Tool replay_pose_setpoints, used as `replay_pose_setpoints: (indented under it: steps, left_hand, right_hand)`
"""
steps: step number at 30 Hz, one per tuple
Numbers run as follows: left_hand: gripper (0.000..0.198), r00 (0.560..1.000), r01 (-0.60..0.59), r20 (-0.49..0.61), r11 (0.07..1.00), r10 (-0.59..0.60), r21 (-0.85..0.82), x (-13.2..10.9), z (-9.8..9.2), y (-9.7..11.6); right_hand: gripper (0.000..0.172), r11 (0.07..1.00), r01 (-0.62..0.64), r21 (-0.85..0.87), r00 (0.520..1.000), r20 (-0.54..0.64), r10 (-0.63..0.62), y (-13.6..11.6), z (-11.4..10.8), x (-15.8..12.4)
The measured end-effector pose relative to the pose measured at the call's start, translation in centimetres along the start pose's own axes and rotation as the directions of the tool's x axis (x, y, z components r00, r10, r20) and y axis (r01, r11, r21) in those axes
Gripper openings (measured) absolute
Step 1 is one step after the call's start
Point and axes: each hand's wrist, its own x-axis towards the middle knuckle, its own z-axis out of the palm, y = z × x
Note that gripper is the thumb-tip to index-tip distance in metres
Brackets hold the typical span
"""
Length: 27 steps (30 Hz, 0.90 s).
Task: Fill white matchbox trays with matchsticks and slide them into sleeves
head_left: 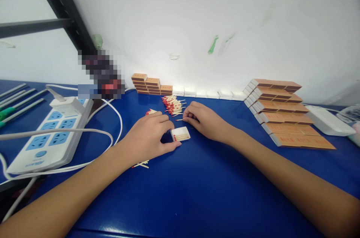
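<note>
Between the thumb and fingers of my left hand (152, 135) is a small white matchbox tray (184, 131), resting on the blue table. Several red-tipped matches (181, 137) lie side by side along its near side. Just right of the tray, my right hand (202, 118) pinches the pale end of a single match (179, 120), its red head pointing left. Behind both hands spreads a loose pile of matches (173, 105). More matches show beyond my left hand, partly hidden by it, and a few loose ones (142, 164) lie below that wrist.
Stacked matchboxes stand along the wall at left (152, 84) and in a stepped pile at right (292, 118). A row of white trays (197, 93) runs between them. A power strip (53, 133) with looping white cables occupies the left side, and a white device (329, 120) sits far right.
</note>
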Motion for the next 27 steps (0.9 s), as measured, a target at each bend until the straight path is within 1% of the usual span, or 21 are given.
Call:
replay_pose_setpoints:
  steps: [3, 6, 11, 15, 20, 27]
  left_hand:
    - [0.030, 1.000, -0.013, -0.005, 1.000, 0.013, 0.008, -0.02, 0.04, 0.08]
    - [0.030, 1.000, -0.010, -0.005, 1.000, 0.010, 0.005, -0.05, 0.04, 0.12]
    - [0.029, 1.000, 0.005, 0.013, 1.000, -0.005, -0.001, -0.13, -0.11, 0.20]
    - [0.029, 1.000, 0.007, 0.026, 1.000, -0.008, 0.003, -0.08, -0.15, 0.22]
    - [0.029, 1.000, 0.008, 0.030, 1.000, -0.008, 0.000, -0.08, -0.09, 0.09]
    - [0.030, 0.999, 0.011, 0.030, 1.000, -0.011, 0.004, -0.12, 0.02, 0.10]
  right_hand:
    - [0.008, 0.999, 0.032, -0.007, 0.999, -0.006, -0.032, -0.66, 0.39, 0.35]
    - [0.014, 0.999, 0.029, -0.032, 1.000, 0.003, -0.029, -0.94, 0.46, 0.48]
    - [0.014, 0.998, 0.022, -0.053, 1.000, -0.003, -0.022, -0.73, 0.43, 0.44]
    - [0.020, 0.998, 0.023, -0.063, 1.000, 0.004, -0.023, -0.80, 0.39, 0.45]
    - [0.023, 0.998, 0.027, -0.059, 1.000, 0.010, -0.027, -0.86, 0.39, 0.37]
    - [0.023, 0.997, 0.037, -0.068, 0.999, -0.002, -0.037, -0.67, 0.46, 0.41]
